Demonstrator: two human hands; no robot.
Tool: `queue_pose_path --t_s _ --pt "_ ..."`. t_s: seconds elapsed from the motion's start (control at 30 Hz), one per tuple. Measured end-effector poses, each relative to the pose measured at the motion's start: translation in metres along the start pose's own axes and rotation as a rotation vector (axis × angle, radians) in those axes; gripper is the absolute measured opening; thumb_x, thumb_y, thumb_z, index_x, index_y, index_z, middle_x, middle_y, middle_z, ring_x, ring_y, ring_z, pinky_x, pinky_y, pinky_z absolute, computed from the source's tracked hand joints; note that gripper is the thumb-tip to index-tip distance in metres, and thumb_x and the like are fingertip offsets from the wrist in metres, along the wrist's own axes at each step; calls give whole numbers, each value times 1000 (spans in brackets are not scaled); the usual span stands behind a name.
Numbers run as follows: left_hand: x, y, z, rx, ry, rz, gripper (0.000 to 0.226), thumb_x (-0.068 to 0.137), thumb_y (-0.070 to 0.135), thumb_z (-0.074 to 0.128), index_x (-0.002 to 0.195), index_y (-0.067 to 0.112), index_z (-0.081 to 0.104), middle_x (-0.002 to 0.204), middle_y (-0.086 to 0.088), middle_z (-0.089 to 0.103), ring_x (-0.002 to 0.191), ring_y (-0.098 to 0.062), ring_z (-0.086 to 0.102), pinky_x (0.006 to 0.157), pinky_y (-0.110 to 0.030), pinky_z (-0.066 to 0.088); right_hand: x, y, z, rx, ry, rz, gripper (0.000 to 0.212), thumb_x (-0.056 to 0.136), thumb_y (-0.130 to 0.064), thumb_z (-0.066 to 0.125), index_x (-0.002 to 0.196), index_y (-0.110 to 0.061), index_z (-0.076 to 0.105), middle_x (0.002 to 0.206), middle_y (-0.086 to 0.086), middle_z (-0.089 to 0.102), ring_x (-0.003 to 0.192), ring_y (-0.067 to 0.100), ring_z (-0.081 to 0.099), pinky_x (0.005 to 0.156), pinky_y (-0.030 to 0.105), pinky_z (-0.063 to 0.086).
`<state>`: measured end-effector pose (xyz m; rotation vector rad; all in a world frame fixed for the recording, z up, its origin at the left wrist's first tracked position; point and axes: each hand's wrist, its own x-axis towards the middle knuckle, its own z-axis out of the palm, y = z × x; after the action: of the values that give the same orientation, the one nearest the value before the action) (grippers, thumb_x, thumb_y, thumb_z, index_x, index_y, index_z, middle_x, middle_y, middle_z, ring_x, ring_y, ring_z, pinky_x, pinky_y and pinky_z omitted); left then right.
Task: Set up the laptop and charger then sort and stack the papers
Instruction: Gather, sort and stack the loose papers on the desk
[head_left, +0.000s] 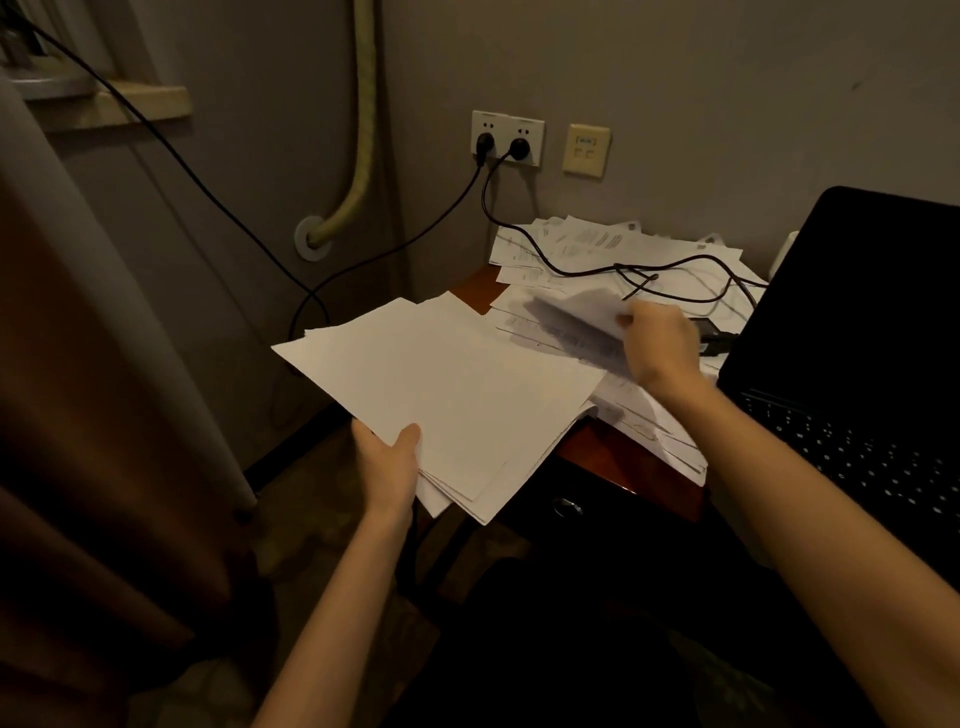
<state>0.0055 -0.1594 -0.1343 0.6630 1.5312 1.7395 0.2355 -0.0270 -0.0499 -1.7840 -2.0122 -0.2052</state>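
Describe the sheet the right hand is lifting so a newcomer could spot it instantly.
Start at the open black laptop on the right; just left of its screen, loose papers cover the wooden desk. The right hand pinches one sheet above that pile. Unlike the flat papers and the stack in the left hand, it is raised and motion-blurred.

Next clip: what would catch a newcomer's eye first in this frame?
The fanned stack of white sheets in mid-frame, gripped at its near corner by the left hand. Right of it, the right hand lifts a blurred sheet from the scattered papers, beside the open laptop.
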Motion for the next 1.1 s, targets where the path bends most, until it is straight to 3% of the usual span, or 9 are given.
queue_pose_path --t_s 0.17,0.33,0.43,0.53,0.63,0.77,0.9,0.97,1.1 --pt "-6 -2 6 41 0 24 100 88 -8 56 150 27 -14 144 -2 37 124 -17 44 103 -30 36 1 -26 -30 -24 199 -248 19 93 -11 50 104 0 61 93 20 66 81 36 60 65 31 32" --pt "-9 -4 11 126 -79 2 67 92 -4 51 150 14 25 148 1 36 129 -13 40 103 -26 35 -25 -88 -22 -55 252 -622 14 70 4 55 68 -8 63 55 6 61 44 24 57 38 22 37" --pt "-11 0 14 106 -100 9 69 87 0 62 147 7 30 146 -1 38 135 -16 35 106 -28 33 -50 -136 -26 -53 182 -788 12 77 -2 55 83 -7 64 70 7 65 59 24 63 45 24 36" --pt "-12 -3 12 113 -78 38 42 85 -12 57 124 -19 47 121 -27 58 100 -11 63 69 -17 47 -69 -173 -18 124 -198 -673 32 81 -17 66 111 -11 56 100 8 64 88 25 61 63 28 37" --pt "-19 -7 10 71 -137 34 15 87 -9 57 99 -17 54 91 -23 60 55 10 55 53 -11 41 -73 -189 -9 415 -350 -530 25 92 -27 59 107 -7 62 99 12 67 88 25 63 70 31 49" --pt "-27 -11 1 -5 -276 25 45 67 43 61 86 3 69 77 -2 67 78 -7 65 73 -22 48 -64 -175 2 653 -549 -317 42 99 -35 42 91 0 65 85 12 67 74 23 64 74 40 54" --pt "-28 -8 9 -74 -66 -47 19 93 16 58 110 8 62 99 1 65 103 -21 60 82 -21 49 -50 -133 22 481 -580 -232 31 98 -34 45 107 -10 64 107 6 65 92 18 60 80 32 48" --pt "-28 -2 18 -123 53 -92 36 94 6 54 130 5 48 113 1 58 112 -18 56 89 -24 46 -43 -113 28 361 -565 -166 35 97 -33 48 124 -14 58 128 6 57 112 22 55 93 36 46" --pt "-18 3 22 -216 150 -175 65 96 -2 49 147 8 10 118 2 47 113 -15 49 95 -25 39 -44 -86 34 156 -567 -161 48 95 -41 46 137 -16 44 134 9 50 117 27 50 96 41 45"
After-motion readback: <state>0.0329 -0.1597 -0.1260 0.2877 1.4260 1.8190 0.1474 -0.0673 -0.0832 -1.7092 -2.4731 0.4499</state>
